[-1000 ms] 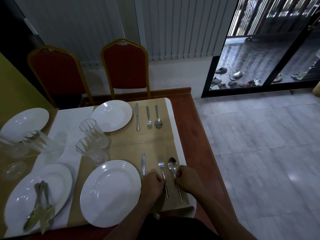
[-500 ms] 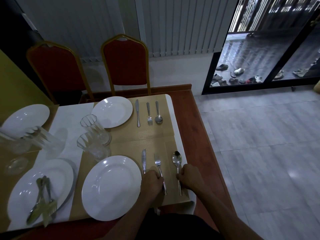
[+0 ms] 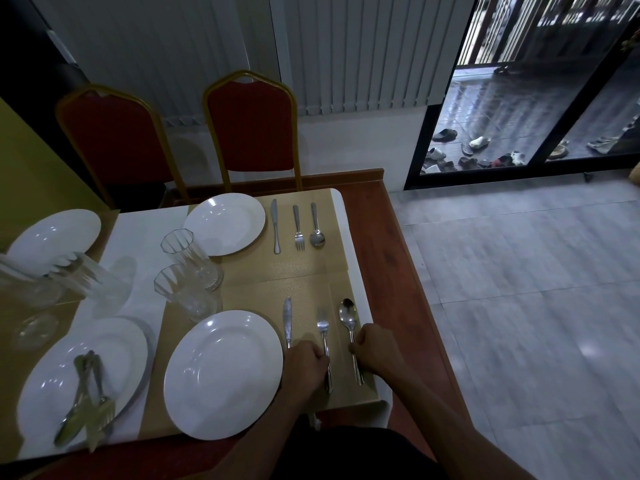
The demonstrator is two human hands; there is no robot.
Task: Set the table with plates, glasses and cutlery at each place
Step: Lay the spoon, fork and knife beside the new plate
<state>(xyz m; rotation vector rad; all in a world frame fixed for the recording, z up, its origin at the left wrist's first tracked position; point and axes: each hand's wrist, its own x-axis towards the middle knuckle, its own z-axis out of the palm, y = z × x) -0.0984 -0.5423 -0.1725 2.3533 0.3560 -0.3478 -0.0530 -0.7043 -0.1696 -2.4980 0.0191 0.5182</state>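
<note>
Beside the round white plate (image 3: 223, 374), left hand (image 3: 304, 363) pinches the steel fork (image 3: 324, 344), right hand (image 3: 375, 349) the steel spoon (image 3: 349, 327); a careless nudge could skew both.

no readable text, labels, brands or numbers anywhere

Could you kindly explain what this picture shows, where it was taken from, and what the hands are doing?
There is no machine here: a head-worn camera looks down at a person's two bare hands. The left hand touches the fork and the right hand the spoon, apparently straightening them on the mat; a knife lies beside the near plate. Across the table is a finished place with the far plate. Two glasses stand between them. On the left, another plate holds loose cutlery.
</note>
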